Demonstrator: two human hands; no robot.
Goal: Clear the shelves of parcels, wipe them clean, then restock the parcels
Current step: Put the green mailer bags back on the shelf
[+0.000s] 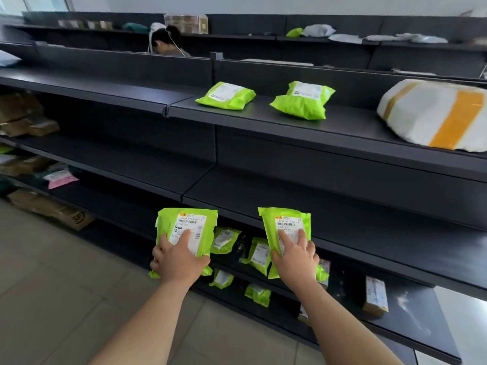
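A: So, what is nearest?

B: Two bare forearms, reaching out over the pale tiled floor [52, 299]. The left hand [176, 262] grips a lime-green plastic mailer with a white printed label [189, 222] by its lower end, with one digit laid up the label. The right hand [296, 259] clasps a second lime-green labelled mailer [287, 219] the same way, fingers spread over its label. Both mailers stand upright in the air, just in front of the front edge of the dark metal shelving [342, 233].

A: And behind them?

B: On the two lowest shelves, several small green packets [225, 239] lie scattered near the front edges. A brown taped carton [375, 297] stands well to their right.

A: Higher up?

B: On the top shelf, two plump lime-green pouches [226, 96] sit apart from each other toward the left end of that bay. A big white bundle banded with orange tape [432, 114] lies at the right edge. Far left, brown cardboard boxes [23, 114] and a pink packet [60, 177] lie on the next bay's shelves.

A: Beyond that?

B: A person's head [167, 40] shows behind the unit. A farther dark rack [250, 25] carries white bags [317, 30].
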